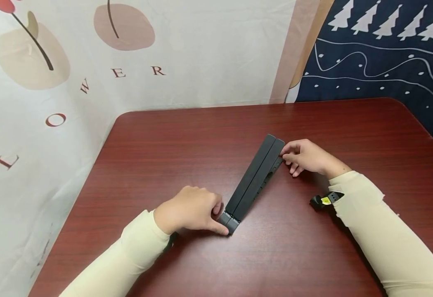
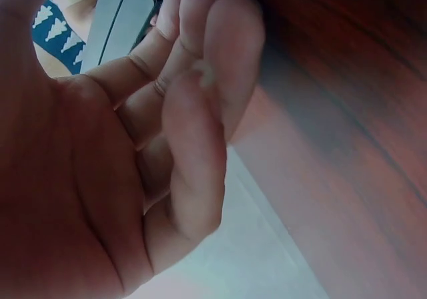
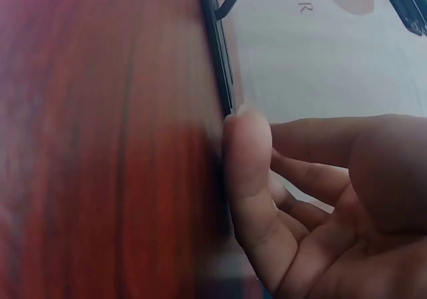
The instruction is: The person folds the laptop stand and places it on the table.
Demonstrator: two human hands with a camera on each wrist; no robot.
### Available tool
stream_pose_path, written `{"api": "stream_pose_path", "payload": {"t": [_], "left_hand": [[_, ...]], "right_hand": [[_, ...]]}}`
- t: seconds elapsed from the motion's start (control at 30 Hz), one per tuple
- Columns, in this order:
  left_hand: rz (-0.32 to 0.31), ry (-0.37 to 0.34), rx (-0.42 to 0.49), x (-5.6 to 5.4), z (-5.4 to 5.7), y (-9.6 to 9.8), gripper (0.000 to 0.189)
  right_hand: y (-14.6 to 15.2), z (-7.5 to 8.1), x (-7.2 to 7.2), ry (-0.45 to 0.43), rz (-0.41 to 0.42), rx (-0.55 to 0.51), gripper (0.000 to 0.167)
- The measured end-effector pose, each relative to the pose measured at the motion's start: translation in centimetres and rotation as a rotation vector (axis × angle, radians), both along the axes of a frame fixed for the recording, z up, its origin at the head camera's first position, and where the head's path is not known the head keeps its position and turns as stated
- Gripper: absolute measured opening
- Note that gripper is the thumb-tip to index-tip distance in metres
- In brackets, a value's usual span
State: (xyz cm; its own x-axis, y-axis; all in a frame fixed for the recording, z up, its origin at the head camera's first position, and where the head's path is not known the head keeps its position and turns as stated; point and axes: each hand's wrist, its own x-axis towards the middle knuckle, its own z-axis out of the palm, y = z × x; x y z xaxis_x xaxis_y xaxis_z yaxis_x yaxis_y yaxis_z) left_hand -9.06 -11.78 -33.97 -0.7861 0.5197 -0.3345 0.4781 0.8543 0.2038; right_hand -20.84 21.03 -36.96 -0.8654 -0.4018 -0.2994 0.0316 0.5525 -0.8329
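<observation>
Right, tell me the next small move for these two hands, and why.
Probably the right hand should take a firmer hold of the far end of the dark folding device before any turning or folding. The left hand grips the jointed near end, whereas the right fingertips only seem to meet the far edge, with its lower fingers hanging loose.

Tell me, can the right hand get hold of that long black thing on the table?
Probably yes: the right hand is already beside the far end of the long black thing, its fingertips at or almost at the edge, and nothing seems to block the way.
</observation>
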Motion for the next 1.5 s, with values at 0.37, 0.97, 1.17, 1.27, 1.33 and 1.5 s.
{"api": "stream_pose_path", "payload": {"t": [0.37,0.97,1.17,1.27,1.33,1.5], "left_hand": [[-0.017,0.05,-0.045,0.7,-0.4,0.8,0.059],[-0.054,0.088,-0.095,0.5,-0.8,1.1,0.055],[-0.018,0.06,-0.107,0.2,-0.7,0.6,0.053],[-0.003,0.052,-0.104,-0.1,-0.6,0.3,0.052],[0.006,0.043,-0.1,-0.2,-0.5,0.1,0.05],[0.015,0.038,-0.077,-0.3,-0.3,-0.2,0.047]], "right_hand": [[0.4,-0.2,-0.1,-0.041,0.054,-0.017,0.029],[0.4,-0.4,-0.3,-0.065,0.061,-0.012,0.031],[0.7,-0.6,-0.3,-0.078,0.068,-0.004,0.032],[0.7,-0.6,-0.3,-0.069,0.073,-0.005,0.032],[0.8,-0.6,-0.3,-0.066,0.073,-0.002,0.032],[0.7,-0.6,-0.1,-0.057,0.076,-0.001,0.031]]}}
